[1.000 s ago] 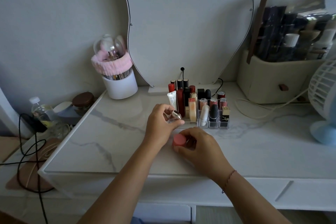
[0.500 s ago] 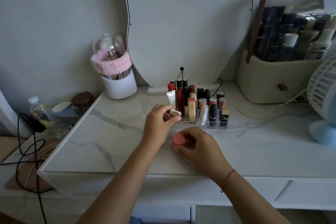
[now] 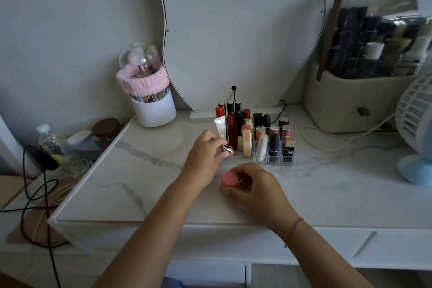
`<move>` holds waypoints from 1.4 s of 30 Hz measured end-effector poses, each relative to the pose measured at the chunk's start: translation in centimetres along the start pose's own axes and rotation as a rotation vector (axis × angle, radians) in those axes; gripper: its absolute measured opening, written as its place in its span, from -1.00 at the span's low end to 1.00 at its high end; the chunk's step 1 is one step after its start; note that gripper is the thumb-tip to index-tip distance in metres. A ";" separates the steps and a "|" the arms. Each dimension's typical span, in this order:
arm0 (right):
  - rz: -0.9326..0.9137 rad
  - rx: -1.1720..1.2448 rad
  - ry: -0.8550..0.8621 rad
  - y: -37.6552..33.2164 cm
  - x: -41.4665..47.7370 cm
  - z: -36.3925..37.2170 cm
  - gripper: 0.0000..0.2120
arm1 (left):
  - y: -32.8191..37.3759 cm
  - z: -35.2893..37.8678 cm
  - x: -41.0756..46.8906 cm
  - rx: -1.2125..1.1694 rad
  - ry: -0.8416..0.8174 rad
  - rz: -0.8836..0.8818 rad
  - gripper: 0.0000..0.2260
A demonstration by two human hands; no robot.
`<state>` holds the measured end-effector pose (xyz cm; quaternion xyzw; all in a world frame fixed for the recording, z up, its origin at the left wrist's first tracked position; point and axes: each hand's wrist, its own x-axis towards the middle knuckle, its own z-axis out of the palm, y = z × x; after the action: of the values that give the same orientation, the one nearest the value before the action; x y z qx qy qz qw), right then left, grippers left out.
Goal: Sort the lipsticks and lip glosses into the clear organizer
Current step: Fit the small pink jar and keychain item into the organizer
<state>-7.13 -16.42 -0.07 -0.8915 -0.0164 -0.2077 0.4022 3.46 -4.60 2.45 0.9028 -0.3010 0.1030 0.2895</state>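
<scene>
Head view: left hand (image 3: 205, 156) grip pinches small silvery piece (image 3: 226, 150) at front-left corner of clear organizer (image 3: 273, 162); lipsticks (image 3: 231, 131) upright in its slots. Right hand (image 3: 254, 184) grip curls round pink-capped container (image 3: 230, 179), close before organizer's front edge, over surface (image 3: 140, 182). Wide marble stretch between left hand and surface's left edge; fan (image 3: 416, 124) well apart at right.

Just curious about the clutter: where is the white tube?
In the head view, the white tube stands at the left end of the clear organizer, just behind the left hand.
</scene>
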 end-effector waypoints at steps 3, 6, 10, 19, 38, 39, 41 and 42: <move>0.002 -0.001 0.003 0.0 0.0 0.0 -0.75 | -0.1 -0.1 0.2 0.053 -0.034 0.005 -0.72; -0.003 -0.012 0.001 0.1 0.0 0.0 -0.75 | -0.3 -0.3 0.4 0.082 -0.066 0.002 -0.74; 0.000 -0.011 -0.005 0.1 0.0 0.0 -0.74 | -0.6 -0.3 0.4 0.092 -0.088 0.002 -0.74; 0.004 -0.004 -0.008 0.0 0.0 0.0 -0.75 | -0.6 -0.5 0.2 0.045 -0.055 -0.008 -0.72; -0.076 -0.354 0.181 -2.5 5.0 -3.2 -0.66 | -1.5 0.3 -1.2 -0.181 0.287 -0.006 -0.84; -0.072 -0.362 0.198 -2.4 5.0 -3.0 -0.66 | -1.4 0.4 -1.3 -0.206 0.295 0.013 -0.84; -0.055 -0.306 0.213 -2.1 4.7 -2.4 -0.68 | -1.1 0.3 -1.6 -0.315 0.307 0.062 -0.79; -0.037 -0.258 0.219 -2.0 4.5 -2.0 -0.69 | -1.0 0.2 -1.8 -0.399 0.290 0.064 -0.74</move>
<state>-4.12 -17.17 4.28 -0.9073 0.0376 -0.3113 0.2801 2.62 -3.20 1.23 0.7934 -0.2992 0.1794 0.4988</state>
